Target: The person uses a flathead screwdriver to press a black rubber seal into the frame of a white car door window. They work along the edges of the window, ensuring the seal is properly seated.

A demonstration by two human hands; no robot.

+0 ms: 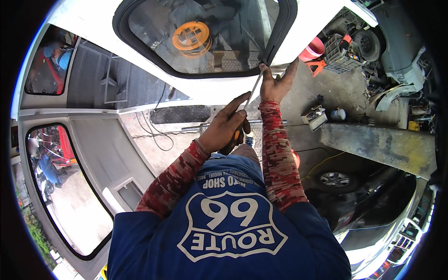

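My left hand (224, 128) is closed around the dark and yellow-orange handle of a screwdriver (254, 91). Its thin metal shaft slants up to the lower right corner of a window. There the tip meets the black rubber seal (205, 74) in a white vehicle panel (224, 87). My right hand (276, 84) rests at that same corner, thumb against the seal beside the tip, the other fingers stretched out along the panel edge. Under the glass (233, 37), an orange reel (191, 38) is visible.
An open vehicle door (98, 154) stands on the left. To the right are a pink bucket (311, 49), a grey crate (343, 55), an orange stand (316, 67), a long metal panel (373, 142) and a dark vehicle with its wheel (335, 179). Cables (154, 135) lie on the floor.
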